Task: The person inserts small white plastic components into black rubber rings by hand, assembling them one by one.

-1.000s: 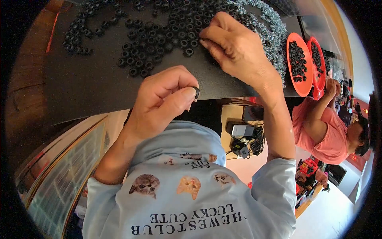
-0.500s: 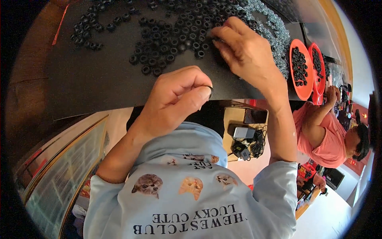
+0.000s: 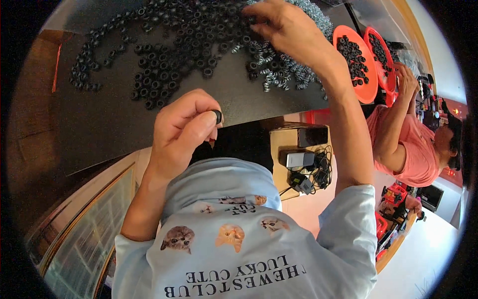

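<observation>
1. Left hand (image 3: 181, 132): thumb and forefinger pinched on one black ring (image 3: 217, 116), at the near edge of the table (image 3: 107, 124).
2. Right hand (image 3: 294, 32): reaching to the far side, fingers curled, thumb and fingertips close together among the rings. Can't tell if anything is gripped.
3. Loose rings (image 3: 160, 82): wide spread across the table, many in clumps, some mixed in with the springs.
4. Springs (image 3: 313, 17): silvery heap right of the rings, partly behind the right hand and forearm.
5. Done, as far as shows: one ring in hand; red tray (image 3: 367, 94) and second tray (image 3: 390, 80) both hold black rings. Can't tell whether those are finished pieces.
6. Left over: large share of rings and springs lying loose; looks like far more remaining than in the trays.
7. Nearby: co-worker in pink (image 3: 413, 162), beyond the trays.
</observation>
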`<act>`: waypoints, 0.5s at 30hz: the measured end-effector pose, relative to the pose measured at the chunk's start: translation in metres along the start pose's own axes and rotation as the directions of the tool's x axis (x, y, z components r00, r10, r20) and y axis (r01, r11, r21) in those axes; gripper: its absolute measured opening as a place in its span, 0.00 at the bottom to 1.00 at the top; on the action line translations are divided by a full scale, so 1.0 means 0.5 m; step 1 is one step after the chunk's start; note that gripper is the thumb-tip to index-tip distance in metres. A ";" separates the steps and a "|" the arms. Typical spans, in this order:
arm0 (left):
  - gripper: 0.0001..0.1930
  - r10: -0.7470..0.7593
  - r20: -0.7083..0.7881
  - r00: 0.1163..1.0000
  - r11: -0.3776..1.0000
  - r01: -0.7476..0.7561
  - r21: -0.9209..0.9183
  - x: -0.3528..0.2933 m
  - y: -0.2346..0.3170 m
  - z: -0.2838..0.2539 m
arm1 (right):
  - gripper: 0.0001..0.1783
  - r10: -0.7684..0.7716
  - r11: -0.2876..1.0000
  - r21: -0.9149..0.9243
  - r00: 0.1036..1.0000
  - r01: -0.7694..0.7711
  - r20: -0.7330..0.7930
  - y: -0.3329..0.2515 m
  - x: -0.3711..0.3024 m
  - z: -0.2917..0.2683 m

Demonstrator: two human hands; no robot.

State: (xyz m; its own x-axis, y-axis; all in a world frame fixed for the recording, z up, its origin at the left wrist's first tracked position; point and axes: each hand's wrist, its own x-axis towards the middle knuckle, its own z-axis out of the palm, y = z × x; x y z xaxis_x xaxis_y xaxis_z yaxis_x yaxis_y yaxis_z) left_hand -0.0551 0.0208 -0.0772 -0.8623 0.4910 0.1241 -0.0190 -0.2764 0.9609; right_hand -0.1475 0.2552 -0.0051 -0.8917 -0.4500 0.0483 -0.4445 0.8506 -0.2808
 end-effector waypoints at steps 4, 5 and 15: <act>0.06 -0.030 -0.011 0.999 0.999 0.030 0.016 0.001 0.003 0.004 | 0.12 -0.011 0.999 0.039 0.990 0.016 -0.140 0.042 -0.040 0.000; 0.07 -0.034 -0.011 0.999 0.999 0.034 0.025 0.001 0.005 0.006 | 0.12 -0.076 0.997 0.000 0.983 0.077 -0.166 0.061 -0.058 0.005; 0.06 -0.050 -0.012 0.999 0.995 0.051 0.084 0.007 0.010 0.013 | 0.13 0.021 0.960 -0.257 0.943 -0.112 -0.332 0.156 -0.015 0.035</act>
State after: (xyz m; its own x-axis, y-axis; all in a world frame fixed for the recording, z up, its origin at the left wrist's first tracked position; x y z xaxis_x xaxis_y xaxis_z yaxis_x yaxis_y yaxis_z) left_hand -0.0548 0.0265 -0.0705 -0.8662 0.4943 0.0732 -0.0199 -0.1805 0.9834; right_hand -0.1738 0.3202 -0.0443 -0.8788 -0.3161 0.3576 -0.3485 0.9369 -0.0283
